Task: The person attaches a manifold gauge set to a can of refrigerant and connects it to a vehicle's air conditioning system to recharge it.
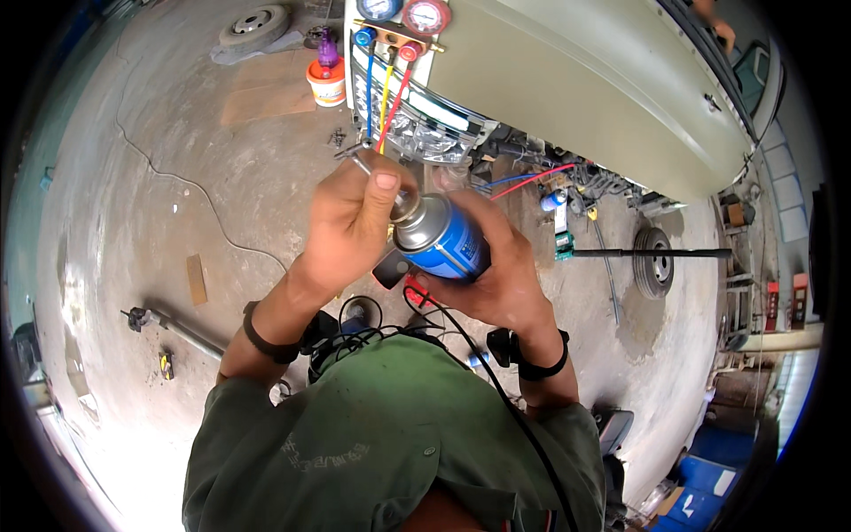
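Observation:
In front of my chest, my right hand [507,270] is wrapped around a blue refrigerant can [450,246] with a silver domed top. The can is tilted, its top toward the left. My left hand [344,226] is closed around a metal can tap [357,160] at the top of that can. The tap's T-shaped handle sticks out above my left thumb, while my fingers hide most of its body. Just beyond my left hand, a blue hose [370,93], a yellow hose [386,93] and a red hose [395,108] hang from a manifold gauge set [390,35].
A vehicle with a beige hood [567,71] and exposed front end stands ahead. An orange-and-white bucket [326,86] holds a purple bottle. One wheel [654,263] lies right, another tyre [254,27] far left. A floor jack handle [182,335] and cables cross the floor.

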Motion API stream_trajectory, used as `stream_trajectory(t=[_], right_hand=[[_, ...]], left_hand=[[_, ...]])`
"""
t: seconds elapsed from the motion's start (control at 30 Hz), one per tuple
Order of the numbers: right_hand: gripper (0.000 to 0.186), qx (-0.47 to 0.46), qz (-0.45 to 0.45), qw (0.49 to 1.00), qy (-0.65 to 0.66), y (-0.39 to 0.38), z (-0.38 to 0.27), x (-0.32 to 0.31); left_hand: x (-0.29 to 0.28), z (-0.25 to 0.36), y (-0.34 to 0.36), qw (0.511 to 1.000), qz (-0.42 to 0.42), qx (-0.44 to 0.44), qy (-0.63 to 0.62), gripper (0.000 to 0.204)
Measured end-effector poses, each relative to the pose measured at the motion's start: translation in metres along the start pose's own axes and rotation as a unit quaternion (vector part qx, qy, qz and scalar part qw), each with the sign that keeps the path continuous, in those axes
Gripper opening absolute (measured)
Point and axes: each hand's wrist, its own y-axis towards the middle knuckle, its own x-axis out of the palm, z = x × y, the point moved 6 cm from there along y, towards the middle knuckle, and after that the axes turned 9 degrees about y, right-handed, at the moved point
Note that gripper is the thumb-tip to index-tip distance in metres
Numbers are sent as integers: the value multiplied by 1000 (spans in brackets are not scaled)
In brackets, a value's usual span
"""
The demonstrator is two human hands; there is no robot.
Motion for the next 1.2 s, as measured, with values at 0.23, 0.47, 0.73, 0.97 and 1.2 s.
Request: stream_trajectory(t=[0.23, 0.47, 0.73, 0.97, 1.2], right_hand=[[81, 85, -86, 972, 200, -8, 13, -4], [91, 219, -129, 825, 505, -42, 56, 7], [81, 229, -125, 832, 489, -58, 66, -14], [94, 343, -127, 684, 631, -75, 79, 9], [105, 361, -185, 704, 583, -81, 89, 33]], left_hand=[[4, 18, -3, 999, -18, 25, 31, 44], [33, 21, -8, 994, -98, -38, 18, 37], [55, 15, -17, 977, -192, -94, -25, 38], [64, -3, -32, 968, -222, -111, -32, 40], [63, -32, -51, 961, -207, -137, -122, 37]])
